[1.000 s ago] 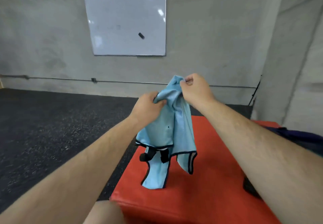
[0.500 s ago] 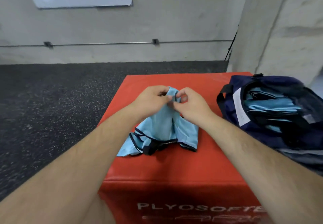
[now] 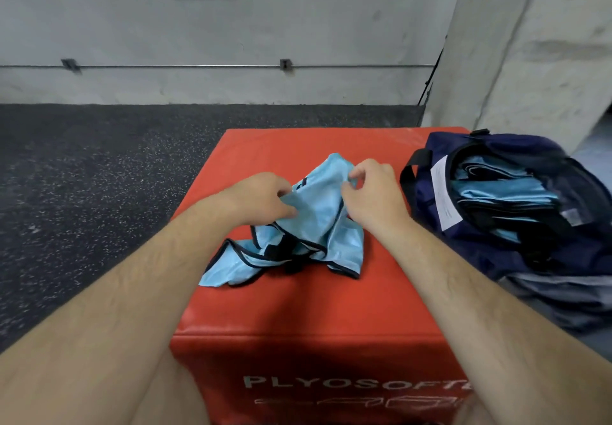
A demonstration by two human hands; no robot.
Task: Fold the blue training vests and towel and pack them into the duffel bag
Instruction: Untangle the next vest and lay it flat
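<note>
Pinching with the fingers (image 3: 283, 192) of the left hand (image 3: 261, 197) and right hand (image 3: 374, 192) the top of the crumpled blue vest (image 3: 318, 219), heaped on the red plyo box (image 3: 298, 308) beside the open duffel bag (image 3: 490, 255). Seemingly starting its fold; next calling for spreading it flat.

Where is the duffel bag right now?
In the head view the duffel bag sits open at far right, at the right edge of the red box, beside the right hand; folded blue vests lie inside.
</note>
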